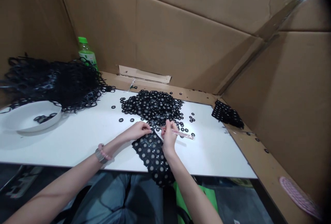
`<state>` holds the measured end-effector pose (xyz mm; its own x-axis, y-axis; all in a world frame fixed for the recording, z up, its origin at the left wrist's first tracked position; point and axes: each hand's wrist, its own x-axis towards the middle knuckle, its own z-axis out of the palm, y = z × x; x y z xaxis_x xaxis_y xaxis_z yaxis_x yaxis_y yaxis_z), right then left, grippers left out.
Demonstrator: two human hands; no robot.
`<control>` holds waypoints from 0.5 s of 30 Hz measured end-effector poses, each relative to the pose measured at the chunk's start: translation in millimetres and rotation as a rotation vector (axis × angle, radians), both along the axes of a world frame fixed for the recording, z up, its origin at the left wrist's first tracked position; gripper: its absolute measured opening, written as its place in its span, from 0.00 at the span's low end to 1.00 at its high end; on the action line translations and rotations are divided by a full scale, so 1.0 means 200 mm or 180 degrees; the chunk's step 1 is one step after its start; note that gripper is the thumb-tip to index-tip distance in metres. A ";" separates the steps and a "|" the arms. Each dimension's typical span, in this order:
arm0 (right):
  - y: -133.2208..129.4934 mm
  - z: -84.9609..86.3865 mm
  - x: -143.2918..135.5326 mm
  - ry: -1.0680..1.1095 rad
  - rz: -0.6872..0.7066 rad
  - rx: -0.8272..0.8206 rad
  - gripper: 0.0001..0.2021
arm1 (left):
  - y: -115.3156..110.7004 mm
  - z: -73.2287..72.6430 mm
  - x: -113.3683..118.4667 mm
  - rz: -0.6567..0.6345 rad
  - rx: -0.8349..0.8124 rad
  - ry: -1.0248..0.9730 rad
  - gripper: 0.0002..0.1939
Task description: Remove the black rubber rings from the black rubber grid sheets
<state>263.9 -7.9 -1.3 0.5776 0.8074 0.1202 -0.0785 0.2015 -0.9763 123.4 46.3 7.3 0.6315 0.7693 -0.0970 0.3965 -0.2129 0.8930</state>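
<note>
A black perforated sheet (155, 158) with rows of round pale spots lies on the white table and droops over its front edge toward my lap. My left hand (137, 131) pinches the sheet's top edge between thumb and fingertips. Close on the right, my right hand (169, 139) is closed round a thin pen-like tool (184, 134) with a clear pink-red handle. The tool's tip points left toward the sheet's top edge, where the fingers partly hide it. Just beyond both hands spreads a heap of small black rings (152, 105), with loose ones around it.
A shallow white bowl (14, 122) holding a few black pieces stands at left. Behind it rises a large tangle of black ring-holed scrap (54, 82), beside a green-capped bottle (87, 54). Another black sheet (227, 115) lies at right. Cardboard walls (181, 34) enclose the table (212, 155).
</note>
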 end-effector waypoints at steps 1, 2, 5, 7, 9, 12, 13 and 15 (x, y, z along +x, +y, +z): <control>0.00 -0.01 -0.01 -0.0006 0.0060 -0.0064 0.15 | 0.01 -0.02 0.00 -0.0019 -0.0077 -0.0068 0.14; 0.00 -0.02 -0.02 -0.0065 0.0115 -0.0129 0.15 | 0.02 -0.03 0.00 -0.0037 -0.0159 -0.0148 0.14; -0.01 -0.04 -0.03 -0.0306 0.0268 -0.0256 0.15 | 0.04 -0.09 -0.01 -0.0026 -0.0308 -0.0312 0.14; -0.02 -0.04 -0.03 -0.0391 0.0324 -0.0259 0.14 | 0.05 -0.12 -0.01 0.0020 -0.0331 -0.0367 0.14; -0.02 -0.04 -0.03 -0.0427 0.0333 -0.0249 0.13 | 0.06 -0.13 -0.01 0.0040 -0.0356 -0.0431 0.14; -0.02 -0.04 -0.04 -0.0498 0.0336 -0.0224 0.13 | 0.06 -0.14 -0.01 0.0050 -0.0399 -0.0514 0.14; -0.02 -0.03 -0.04 -0.0553 0.0345 -0.0215 0.13 | 0.06 -0.14 -0.01 0.0066 -0.0411 -0.0539 0.14; -0.02 -0.03 -0.04 -0.0745 0.0384 -0.0214 0.13 | 0.05 -0.13 -0.01 0.0112 -0.0434 -0.0588 0.13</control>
